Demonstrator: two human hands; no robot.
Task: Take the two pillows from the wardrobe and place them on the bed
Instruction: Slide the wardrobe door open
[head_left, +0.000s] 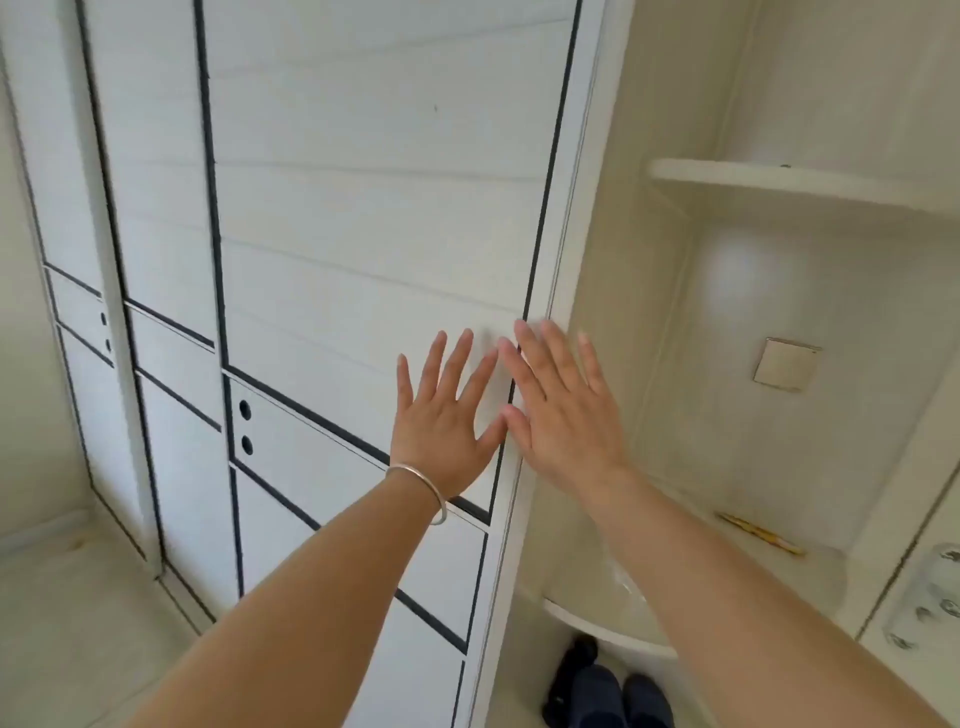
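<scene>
Hands first: I see both spread flat, fingers splayed, holding nothing. My left hand (441, 421) lies palm-down against the white wardrobe door (363, 208), near its right edge, with a thin silver bangle (421, 491) around the wrist. My right hand (563, 410) sits just beside it, thumbs nearly touching, and it overlaps the door's dark right border line and the pale frame strip (582, 208) next to it. Its fingertips look slightly blurred.

The wardrobe front fills the left and middle of my view: white sliding panels outlined in dark lines, one panel carrying two small dark round holes (245, 427) to the left of my left hand. The door in front of me is shut, so I cannot see inside, and the pillows are nowhere in sight; neither is the bed.

To the right of the wardrobe is a cream corner alcove with a curved upper shelf (779, 179) and a lower curved shelf (613, 629). A square wall plate (784, 364) sits on the alcove's back wall. Something thin and yellowish (761, 532) lies along a ledge there; I cannot tell what it is. On the floor under the lower shelf I see dark blue slippers (618, 696).
</scene>
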